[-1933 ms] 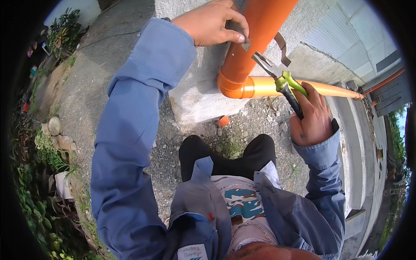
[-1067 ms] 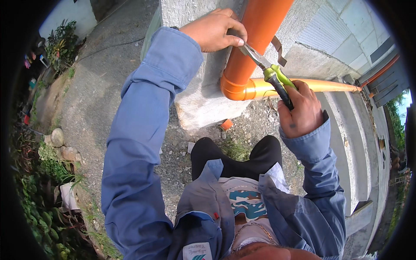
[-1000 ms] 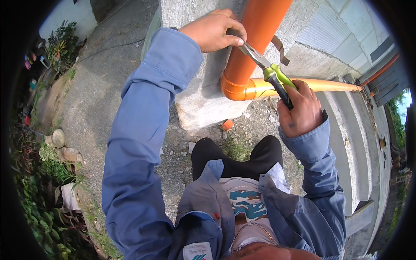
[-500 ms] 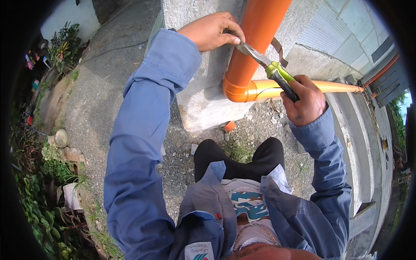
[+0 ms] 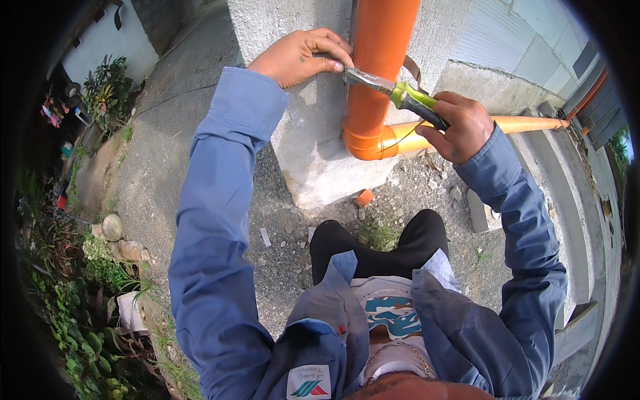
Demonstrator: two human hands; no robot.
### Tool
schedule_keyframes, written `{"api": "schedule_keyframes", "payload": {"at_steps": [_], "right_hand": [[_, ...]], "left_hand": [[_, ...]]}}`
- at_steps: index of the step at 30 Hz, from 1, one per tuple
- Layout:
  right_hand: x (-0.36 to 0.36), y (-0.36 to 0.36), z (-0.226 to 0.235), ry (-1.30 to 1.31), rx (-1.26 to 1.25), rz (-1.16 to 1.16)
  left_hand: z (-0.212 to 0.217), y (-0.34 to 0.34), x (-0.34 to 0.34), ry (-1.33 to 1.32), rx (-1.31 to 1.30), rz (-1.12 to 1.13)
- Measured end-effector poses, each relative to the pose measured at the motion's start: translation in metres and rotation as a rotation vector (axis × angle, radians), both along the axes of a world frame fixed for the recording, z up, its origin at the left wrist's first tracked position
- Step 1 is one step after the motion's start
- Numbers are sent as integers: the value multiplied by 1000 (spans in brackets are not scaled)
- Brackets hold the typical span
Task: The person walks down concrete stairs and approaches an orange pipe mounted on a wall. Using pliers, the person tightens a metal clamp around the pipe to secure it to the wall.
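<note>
The left hand (image 5: pixel 303 59) is narrowed to a pinch, thumb and forefinger closed on a small grey metal end (image 5: pixel 349 75) at the left side of the upright orange pipe (image 5: pixel 381 50). The right hand (image 5: pixel 461 127) is wrapped around the handles of a pair of pliers (image 5: pixel 408 97), green and black. The pliers cross in front of the pipe, tilted slightly, their nose reaching the left fingertips. Whether their jaws are parted or closed cannot be told.

A curved brown-grey metal strip (image 5: pixel 413 70) stands out from the pipe's right side, just above the pliers; the pipe hides whether it joins the pinched end. The pipe runs down the rough concrete column (image 5: pixel 313 150) to an orange elbow (image 5: pixel 363 141) above the column's lower edge. From there a horizontal orange pipe (image 5: pixel 523 125) leads right, past the column and along the top of the pale steps (image 5: pixel 550 193).

On the gravelly ground (image 5: pixel 283 283), an orange fragment (image 5: pixel 365 197) lies just beside the column's lower edge, and a grey block (image 5: pixel 483 212) sits near the steps. A rounded stone (image 5: pixel 113 227) rests toward the ground's left edge, next to leafy plants (image 5: pixel 80 333).
</note>
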State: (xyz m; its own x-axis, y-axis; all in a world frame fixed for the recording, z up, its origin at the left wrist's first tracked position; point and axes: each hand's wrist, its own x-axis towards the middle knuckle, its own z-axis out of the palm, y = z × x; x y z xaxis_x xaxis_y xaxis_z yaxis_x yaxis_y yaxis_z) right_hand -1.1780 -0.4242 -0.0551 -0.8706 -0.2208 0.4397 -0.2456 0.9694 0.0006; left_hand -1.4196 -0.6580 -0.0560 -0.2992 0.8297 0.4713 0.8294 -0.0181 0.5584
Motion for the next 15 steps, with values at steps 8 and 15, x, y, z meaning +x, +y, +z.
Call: {"api": "schedule_keyframes", "payload": {"at_steps": [8, 15], "right_hand": [[-19, 23, 15, 154, 120, 98], [-45, 46, 31, 106, 141, 252]], "left_hand": [[0, -5, -1, -15, 20, 4], [0, -7, 1, -168, 47, -9]]}}
